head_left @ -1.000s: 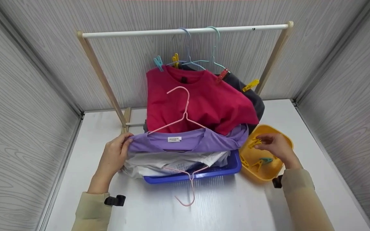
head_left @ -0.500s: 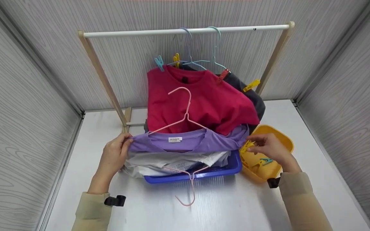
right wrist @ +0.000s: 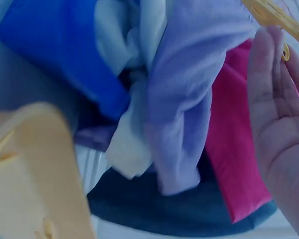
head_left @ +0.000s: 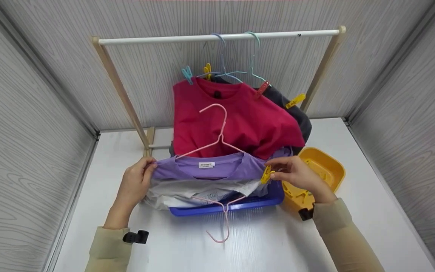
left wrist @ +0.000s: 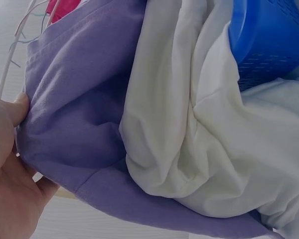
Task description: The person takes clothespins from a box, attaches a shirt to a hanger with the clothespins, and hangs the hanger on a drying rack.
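A purple shirt (head_left: 187, 168) lies over the basket with a pink hanger (head_left: 223, 130) standing out of its neckline. My left hand (head_left: 136, 181) pinches the shirt's left shoulder between thumb and fingers, as the left wrist view also shows. At the shirt's right shoulder my right hand (head_left: 296, 173) pinches a yellow clothespin (head_left: 266, 175) by its end. That clothespin is right at the fabric; whether it bites on it I cannot tell. Below, a white shirt (head_left: 164, 192) with a second pink hanger (head_left: 225, 211) lies in the blue basket (head_left: 202, 212).
Behind, a rack with a white rail (head_left: 157, 40) carries a red shirt (head_left: 210, 121) and a dark garment (head_left: 302, 122), both with clothespins on them. The yellow bin (head_left: 336, 166) on the right holds several clothespins.
My right hand has lifted a yellow clothespin out of the yellow bin and moved left to the purple shirt's right shoulder. My left hand keeps its pinch in the same place.
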The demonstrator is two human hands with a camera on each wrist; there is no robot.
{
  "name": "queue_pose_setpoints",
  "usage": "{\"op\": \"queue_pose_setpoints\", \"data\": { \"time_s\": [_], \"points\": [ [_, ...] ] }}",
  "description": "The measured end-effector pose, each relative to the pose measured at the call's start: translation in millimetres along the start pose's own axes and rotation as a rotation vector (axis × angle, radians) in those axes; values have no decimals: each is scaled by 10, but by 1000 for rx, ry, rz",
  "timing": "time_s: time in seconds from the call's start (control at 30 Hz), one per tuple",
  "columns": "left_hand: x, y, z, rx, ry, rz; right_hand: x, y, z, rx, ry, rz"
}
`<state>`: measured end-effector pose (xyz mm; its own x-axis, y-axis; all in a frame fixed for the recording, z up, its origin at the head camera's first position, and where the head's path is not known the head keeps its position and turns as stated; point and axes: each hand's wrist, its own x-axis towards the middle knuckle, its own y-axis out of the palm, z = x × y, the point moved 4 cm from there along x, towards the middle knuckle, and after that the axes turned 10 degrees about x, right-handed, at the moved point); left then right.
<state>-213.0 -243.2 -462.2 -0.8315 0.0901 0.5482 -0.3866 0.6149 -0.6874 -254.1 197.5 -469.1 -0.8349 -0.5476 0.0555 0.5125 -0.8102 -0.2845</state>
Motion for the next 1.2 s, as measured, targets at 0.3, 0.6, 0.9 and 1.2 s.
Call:
{"op": "queue_pose_setpoints", "data": {
  "time_s": [0.3, 0.6, 0.9, 1.2],
  "points": [
    [-6, -2, -2, 9, -1, -7, 222, 396, 522, -69, -112, 21],
    [-9, -1, -8, 15, -1, -8, 423, 839, 954, -122, -356, -14],
    [-3, -2, -24, 8, -1, -3, 633, 1131, 1137, -104, -585, -39],
    [-4, -8, -25, 12, -2, -7, 720, 1307, 1240, -87, -616, -61]
  ]
}}
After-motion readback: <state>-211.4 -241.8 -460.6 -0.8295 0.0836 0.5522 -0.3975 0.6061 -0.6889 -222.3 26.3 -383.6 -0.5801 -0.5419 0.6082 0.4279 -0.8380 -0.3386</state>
